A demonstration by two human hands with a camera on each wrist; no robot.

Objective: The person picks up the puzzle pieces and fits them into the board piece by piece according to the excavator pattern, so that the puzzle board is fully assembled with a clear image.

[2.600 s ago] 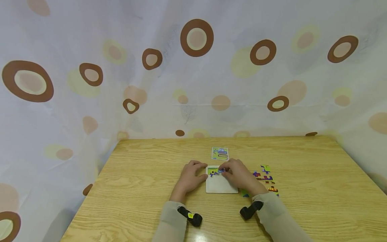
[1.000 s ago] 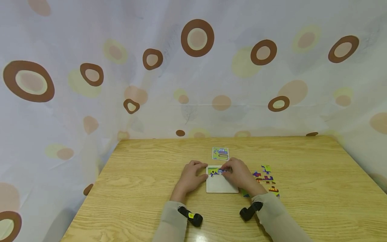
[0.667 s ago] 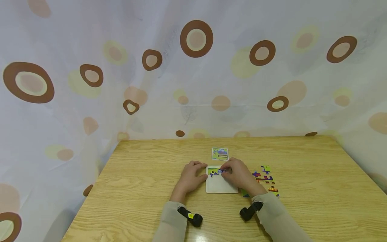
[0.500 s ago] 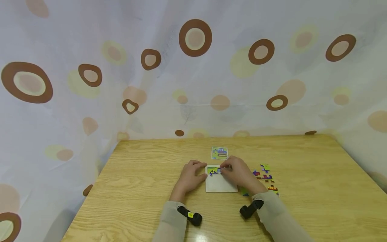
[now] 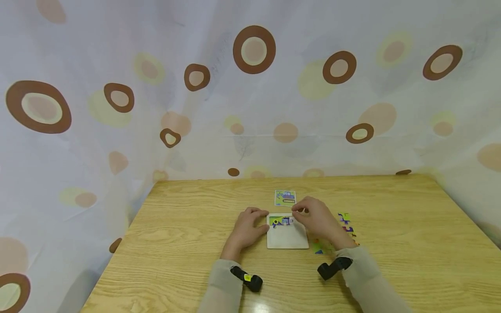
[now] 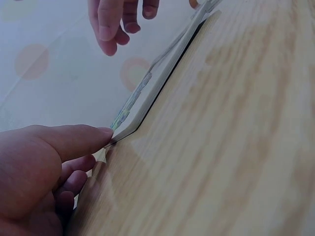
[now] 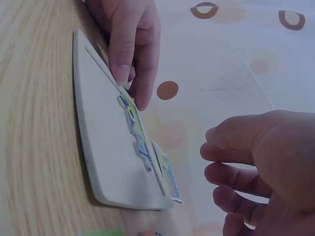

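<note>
In the head view a white puzzle tray (image 5: 287,239) lies on the table. Joined puzzle pieces (image 5: 281,221) in green, yellow and blue sit along its far edge, from the far left corner rightward. My left hand (image 5: 246,227) holds the tray at that corner, thumb against the rim; the left wrist view shows the thumb (image 6: 83,137) there. Just above the tray's far right corner is my right hand (image 5: 318,217), fingertips near each other. In the right wrist view its fingers (image 7: 236,177) are loosely bent with nothing between them.
A picture card (image 5: 285,198) of a digger lies behind the tray. Several loose puzzle pieces (image 5: 344,217) lie right of it, partly hidden by my right forearm, with another green piece (image 5: 318,248) by the tray's near right corner. A patterned curtain (image 5: 258,108) surrounds the table (image 5: 188,226).
My right hand has let go of the blue puzzle piece in the tray and moved up and to the right, uncovering it. My left hand stays at the tray's corner.
</note>
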